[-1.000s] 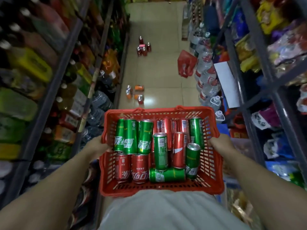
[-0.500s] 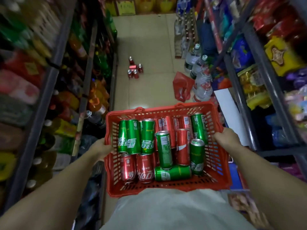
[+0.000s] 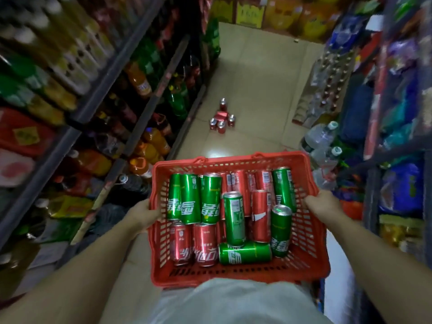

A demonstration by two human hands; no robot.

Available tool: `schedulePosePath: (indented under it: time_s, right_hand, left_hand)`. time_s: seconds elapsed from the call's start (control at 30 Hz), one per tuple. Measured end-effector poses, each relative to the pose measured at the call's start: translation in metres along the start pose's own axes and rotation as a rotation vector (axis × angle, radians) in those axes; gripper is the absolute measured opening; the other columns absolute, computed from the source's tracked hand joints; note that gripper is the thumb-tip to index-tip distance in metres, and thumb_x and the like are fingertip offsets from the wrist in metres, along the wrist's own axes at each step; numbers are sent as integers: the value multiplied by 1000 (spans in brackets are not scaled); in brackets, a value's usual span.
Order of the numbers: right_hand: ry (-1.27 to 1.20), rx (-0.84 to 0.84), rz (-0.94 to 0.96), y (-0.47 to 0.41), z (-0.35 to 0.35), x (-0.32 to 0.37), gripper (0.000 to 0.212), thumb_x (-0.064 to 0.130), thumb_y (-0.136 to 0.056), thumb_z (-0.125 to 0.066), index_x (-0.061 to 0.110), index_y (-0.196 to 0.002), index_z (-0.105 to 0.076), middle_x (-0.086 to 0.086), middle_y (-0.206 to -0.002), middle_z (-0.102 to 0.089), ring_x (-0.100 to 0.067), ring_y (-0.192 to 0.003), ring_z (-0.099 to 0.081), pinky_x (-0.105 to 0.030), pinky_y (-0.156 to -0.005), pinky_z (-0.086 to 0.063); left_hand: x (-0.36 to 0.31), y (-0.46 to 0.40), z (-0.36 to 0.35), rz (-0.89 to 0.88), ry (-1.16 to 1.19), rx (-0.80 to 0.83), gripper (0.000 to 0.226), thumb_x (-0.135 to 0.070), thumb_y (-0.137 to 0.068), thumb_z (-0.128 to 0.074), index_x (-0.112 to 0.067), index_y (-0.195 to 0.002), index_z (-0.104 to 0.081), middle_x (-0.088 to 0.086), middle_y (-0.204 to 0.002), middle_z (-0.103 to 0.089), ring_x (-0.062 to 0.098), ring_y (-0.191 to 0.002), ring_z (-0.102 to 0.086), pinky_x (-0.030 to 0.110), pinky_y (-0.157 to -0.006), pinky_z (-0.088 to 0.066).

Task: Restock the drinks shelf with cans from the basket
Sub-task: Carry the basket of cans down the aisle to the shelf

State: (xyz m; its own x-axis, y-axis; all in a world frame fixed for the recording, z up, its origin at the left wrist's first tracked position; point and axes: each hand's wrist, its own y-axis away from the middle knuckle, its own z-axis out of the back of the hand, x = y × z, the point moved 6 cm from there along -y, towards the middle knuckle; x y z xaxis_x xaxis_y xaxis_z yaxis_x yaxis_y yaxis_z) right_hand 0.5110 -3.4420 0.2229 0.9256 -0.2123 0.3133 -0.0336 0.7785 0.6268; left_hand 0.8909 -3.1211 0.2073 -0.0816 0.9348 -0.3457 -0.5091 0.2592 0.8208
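Hands (image 3: 146,212) gripping red basket (image 3: 240,275) sides, green and red cans (image 3: 234,218) inside

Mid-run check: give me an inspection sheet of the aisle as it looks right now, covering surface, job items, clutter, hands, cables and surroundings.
Surface: tiled floor, pale, with a glare spot just ahead of the basket.
Job's things: red basket carried at waist height, loaded with green cans and red cans, most lying down, none taken out yet.
Clutter: cluster of red floor cans standing ahead in the aisle.
Hands: left hand grips the basket's left rim; right hand grips the right rim.
Cables: nothing seen.
Surroundings: drinks shelves of bottles on the left; water bottles and packaged goods on the right; yellow cartons at the far end. The edges of the view are blurred.
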Motion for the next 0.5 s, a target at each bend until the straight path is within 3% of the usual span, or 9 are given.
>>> schedulePosePath:
  time_s: [0.1, 0.27, 0.4, 0.5]
  right_hand:
    - [77, 11, 54, -62, 28, 54, 32, 27, -75, -66, 4, -97, -72, -23, -95, -70, -39, -88, -65, -40, -78, -53]
    - [155, 4, 103, -153, 48, 140, 29, 23, -82, -65, 6, -103, -72, -22, -101, -72, -40, -92, -67, -45, -87, -57]
    - [162, 23, 120, -211, 44, 204, 26, 21, -84, -64, 2, -99, -73, -22, -97, -72, -36, -86, -66, -44, -86, -57]
    - [182, 63, 156, -257, 33, 254, 28, 19, -83, -66, 4, -105, -74, -24, -102, -74, -39, -94, -68, -44, -88, -57]
  left_hand:
    - [-13, -56, -2, 45, 71, -21, 57, -36, -30, -69, -17, -83, -70, 17, -85, -76, 35, -79, -76, 56, -82, -63]
    - [-76, -95, -1, 75, 178, -30, 48, -27, -46, -68, -21, -94, -70, 12, -97, -77, 32, -88, -74, 43, -83, -63]
    - [-138, -127, 24, 85, 219, -76, 34, -25, -54, -70, -26, -88, -70, 7, -97, -76, 24, -86, -69, 32, -75, -53]
    - [-158, -160, 40, 98, 233, -109, 38, -31, -48, -65, -26, -86, -69, 8, -99, -75, 23, -86, -69, 33, -78, -53]
